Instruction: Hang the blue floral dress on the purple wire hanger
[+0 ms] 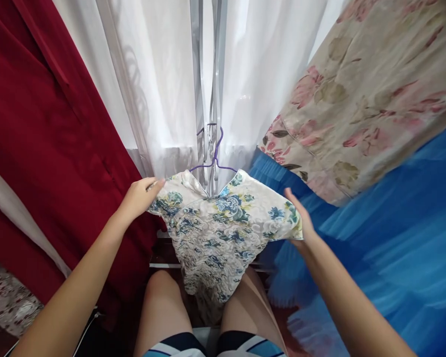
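A white short-sleeved blouse (223, 223) with blue, green and yellow flowers hangs spread out in front of me. Its neck opening sits on a thin purple hanger (216, 161), and its lower end falls bunched between my knees. My left hand (141, 196) is closed on the left sleeve, thumb on top of the cloth. At the opposite sleeve, my right hand (301, 218) has its thumb up beside the edge and its fingers behind the fabric, mostly hidden, gripping the sleeve end.
Sheer white curtains (163, 74) hang straight ahead, with pale ribbons (208, 74) down the middle. Red cloth (59, 139) drapes on the left. A beige floral garment (357, 99) and a ruffled blue one (375, 238) hang on the right. My bare knees (163, 302) are below.
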### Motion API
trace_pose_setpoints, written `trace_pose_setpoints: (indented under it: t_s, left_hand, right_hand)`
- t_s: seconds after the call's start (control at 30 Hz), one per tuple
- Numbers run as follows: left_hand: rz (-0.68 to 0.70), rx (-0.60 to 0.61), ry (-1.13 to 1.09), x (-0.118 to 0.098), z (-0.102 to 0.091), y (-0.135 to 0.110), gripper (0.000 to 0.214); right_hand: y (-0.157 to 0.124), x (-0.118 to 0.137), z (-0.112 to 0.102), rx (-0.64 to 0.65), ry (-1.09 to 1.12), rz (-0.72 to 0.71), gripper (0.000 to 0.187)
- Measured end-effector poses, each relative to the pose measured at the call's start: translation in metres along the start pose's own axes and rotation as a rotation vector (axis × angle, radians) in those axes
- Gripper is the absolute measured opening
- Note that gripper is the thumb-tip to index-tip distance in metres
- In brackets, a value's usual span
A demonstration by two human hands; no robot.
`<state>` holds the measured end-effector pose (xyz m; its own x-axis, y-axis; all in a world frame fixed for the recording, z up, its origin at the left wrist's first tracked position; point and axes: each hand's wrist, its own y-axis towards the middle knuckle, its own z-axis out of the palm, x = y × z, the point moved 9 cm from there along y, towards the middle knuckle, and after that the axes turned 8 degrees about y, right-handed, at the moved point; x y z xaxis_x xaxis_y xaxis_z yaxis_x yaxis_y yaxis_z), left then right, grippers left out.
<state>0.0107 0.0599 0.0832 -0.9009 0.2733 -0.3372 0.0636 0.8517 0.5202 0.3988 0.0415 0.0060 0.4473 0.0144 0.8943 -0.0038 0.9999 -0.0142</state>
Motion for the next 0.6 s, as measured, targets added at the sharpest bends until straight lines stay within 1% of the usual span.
trace_pose_setpoints:
  t_s: [0.03,0.07,0.13,0.2,0.27,0.33,0.4,0.43,0.5,0.57,0.6]
  left_hand:
    - [-0.025,0.001,-0.012,0.010,0.001,-0.002,0.046]
    - [-0.032,-0.015,-0.032,0.014,0.001,-0.003,0.043]
    - [-0.001,-0.099,-0.074,0.011,-0.005,-0.003,0.034]
    - [0.058,-0.228,-0.083,-0.004,-0.019,0.000,0.028]
    - [0.109,-0.340,-0.043,-0.023,-0.035,0.005,0.025]
    - [0.152,-0.385,0.015,-0.044,-0.049,0.014,0.023]
    - [0.216,-0.356,0.037,-0.066,-0.054,0.026,0.021]
    - [0.263,-0.322,0.023,-0.078,-0.052,0.030,0.021]
    - [0.366,-0.257,-0.041,-0.097,-0.042,0.032,0.021]
    - [0.433,-0.245,-0.112,-0.109,-0.025,0.025,0.023]
    - [0.422,-0.261,-0.133,-0.109,-0.016,0.020,0.026]
  right_hand:
    - [-0.006,0.002,0.001,0.035,-0.040,0.017,0.050]
    - [-0.013,0.005,0.004,0.081,-0.102,0.030,0.052]
    - [-0.027,0.012,0.016,0.172,-0.243,0.030,0.050]
    - [-0.033,0.024,0.026,0.181,-0.329,-0.016,0.048]
    - [-0.031,0.035,0.029,0.125,-0.330,-0.058,0.045]
    - [-0.029,0.041,0.024,0.052,-0.267,-0.083,0.039]
    - [-0.038,0.041,0.014,-0.024,-0.186,-0.113,0.031]
    - [-0.048,0.037,0.008,-0.066,-0.155,-0.138,0.029]
    - [-0.083,0.024,-0.003,-0.143,-0.130,-0.221,0.030]
    - [-0.124,0.001,-0.002,-0.127,-0.148,-0.307,0.040]
    - [-0.141,-0.014,0.005,-0.051,-0.167,-0.322,0.049]
